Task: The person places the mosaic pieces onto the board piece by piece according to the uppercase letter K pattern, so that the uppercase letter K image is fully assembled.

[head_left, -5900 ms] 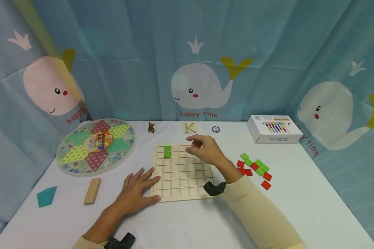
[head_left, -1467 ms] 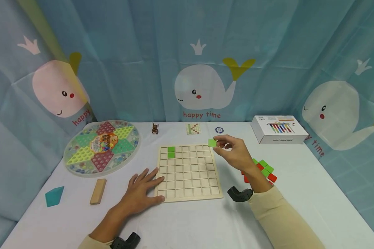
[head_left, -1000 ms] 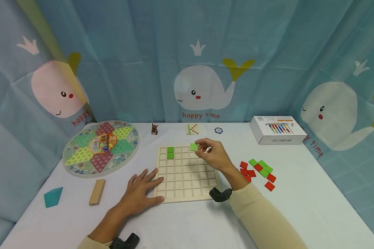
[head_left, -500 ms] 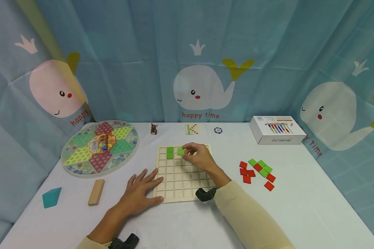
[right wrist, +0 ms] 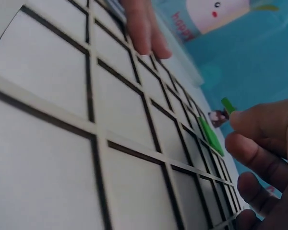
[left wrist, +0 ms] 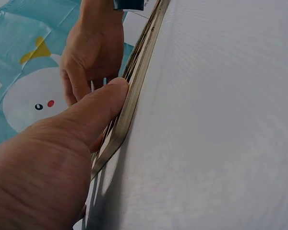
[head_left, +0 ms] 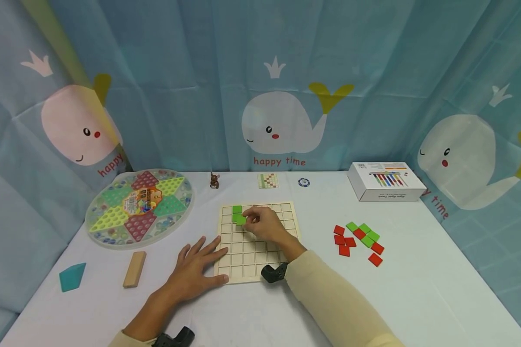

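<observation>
A pale wooden grid board (head_left: 249,260) lies mid-table, with two green tiles (head_left: 237,209) set one below the other in its upper left squares. My right hand (head_left: 266,225) pinches another green tile (head_left: 241,220) by its edge, overlapping the lower set tile in the head view. In the right wrist view that held tile (right wrist: 228,105) sits between thumb and fingertip, raised over the board. My left hand (head_left: 196,267) rests with spread fingers on the board's left edge, and the left wrist view shows its thumb (left wrist: 103,98) along the board's side.
Loose red tiles (head_left: 344,250) and green tiles (head_left: 368,241) lie right of the board. Behind it are a pattern card (head_left: 267,180), a poker chip (head_left: 304,182) and a small figurine (head_left: 214,180). A white box (head_left: 386,182), round game board (head_left: 139,207), wooden block (head_left: 134,270) and teal piece (head_left: 72,277) stand around.
My right hand came back from the right with a green tile. It carried the tile left across the board to the two set tiles. My left hand stayed put.
</observation>
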The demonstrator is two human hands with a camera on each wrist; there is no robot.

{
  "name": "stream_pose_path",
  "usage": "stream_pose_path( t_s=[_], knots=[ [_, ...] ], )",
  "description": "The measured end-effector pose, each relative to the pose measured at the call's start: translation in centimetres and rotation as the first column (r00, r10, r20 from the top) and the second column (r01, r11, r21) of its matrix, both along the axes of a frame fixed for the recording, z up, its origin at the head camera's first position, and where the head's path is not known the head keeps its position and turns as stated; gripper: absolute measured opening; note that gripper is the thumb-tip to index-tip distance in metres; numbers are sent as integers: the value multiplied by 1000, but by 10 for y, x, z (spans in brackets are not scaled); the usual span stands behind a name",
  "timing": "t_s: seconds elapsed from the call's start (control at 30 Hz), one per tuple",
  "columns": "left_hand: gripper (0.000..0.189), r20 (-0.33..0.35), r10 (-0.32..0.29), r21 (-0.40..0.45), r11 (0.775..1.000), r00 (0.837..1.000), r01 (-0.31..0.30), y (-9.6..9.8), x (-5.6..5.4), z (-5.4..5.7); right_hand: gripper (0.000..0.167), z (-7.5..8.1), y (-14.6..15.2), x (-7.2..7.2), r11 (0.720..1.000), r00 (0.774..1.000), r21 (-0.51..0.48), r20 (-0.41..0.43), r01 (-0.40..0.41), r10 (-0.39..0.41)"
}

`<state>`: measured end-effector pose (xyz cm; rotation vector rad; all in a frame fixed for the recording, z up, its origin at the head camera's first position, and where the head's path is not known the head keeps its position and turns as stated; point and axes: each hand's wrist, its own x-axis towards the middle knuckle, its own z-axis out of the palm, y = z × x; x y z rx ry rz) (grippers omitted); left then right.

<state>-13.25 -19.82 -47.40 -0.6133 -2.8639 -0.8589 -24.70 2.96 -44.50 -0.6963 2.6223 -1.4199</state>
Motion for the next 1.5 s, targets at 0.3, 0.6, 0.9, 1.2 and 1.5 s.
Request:
stream_pose_path(
  t_s=[0.3,0.6,0.9,1.2,1.5],
  knots=[
    [68,11,5,-12,1000,1000,-5,0,0,-2,24,-1,-9,-1,990,1000,139,-16,-4,7],
    [69,14,2,-3,1000,1000,-2,-1,-1,-1,24,-2,-15,-3,981,999,191,-23,-21,26],
    [69,5,1,-4,1000,1000,-1,0,0,0,26,-2,-19,-2,973,999,232,-43,-18,28],
    [68,-3,2,-15,1000,1000,-2,1,1,-2,31,1,-8,1,987,1000,158,1,-14,14],
    [69,5,3,-14,1000,1000,-3,-1,0,-1,33,25,14,8,997,996,58,-72,-56,60]
  ],
)
